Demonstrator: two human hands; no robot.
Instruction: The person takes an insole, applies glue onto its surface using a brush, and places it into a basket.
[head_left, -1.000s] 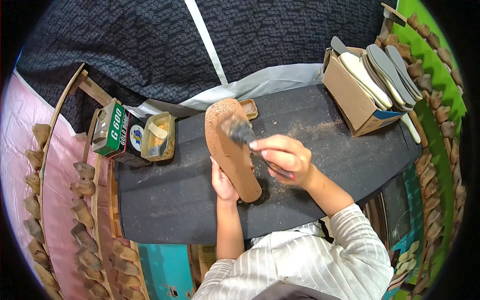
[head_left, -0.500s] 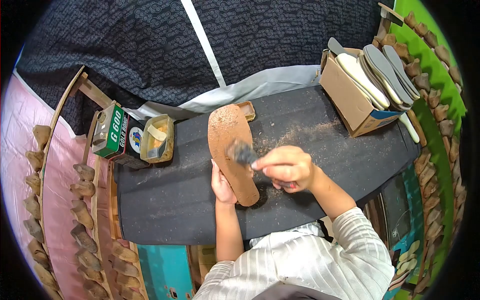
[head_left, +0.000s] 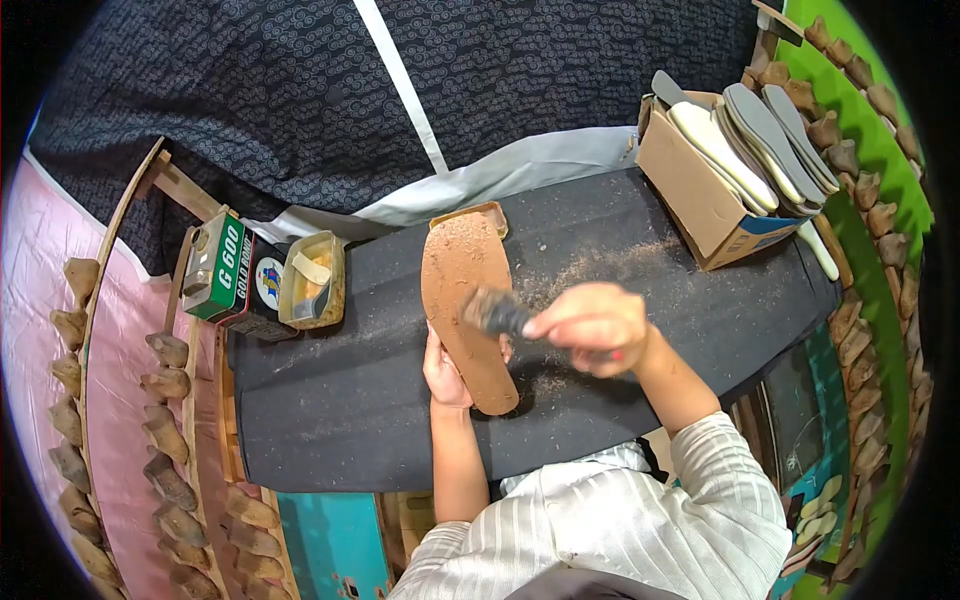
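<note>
A brown shoe sole (head_left: 462,262) is held up over the black-covered table, its wide end pointing away from me. Its upper half looks wet and carries small crumbs. My left hand (head_left: 446,372) grips the sole from beneath, near its narrow end, with some fingers hidden behind it. In my right hand (head_left: 592,328) is a brush (head_left: 494,312) with a dark handle, blurred by motion. The bristle end lies over the middle of the sole; whether it touches cannot be told.
On the left stand a G 600 glue can (head_left: 232,268) and a plastic tub (head_left: 314,278) with tools inside. Back right, a cardboard box (head_left: 690,185) holds several grey and white soles. A small tray (head_left: 496,218) sits behind the sole. Debris dots the black table cover (head_left: 350,410); shoe-last racks flank both sides.
My right hand and the brush have moved slightly right and toward me. The sole has shifted a little to the right in my left hand.
</note>
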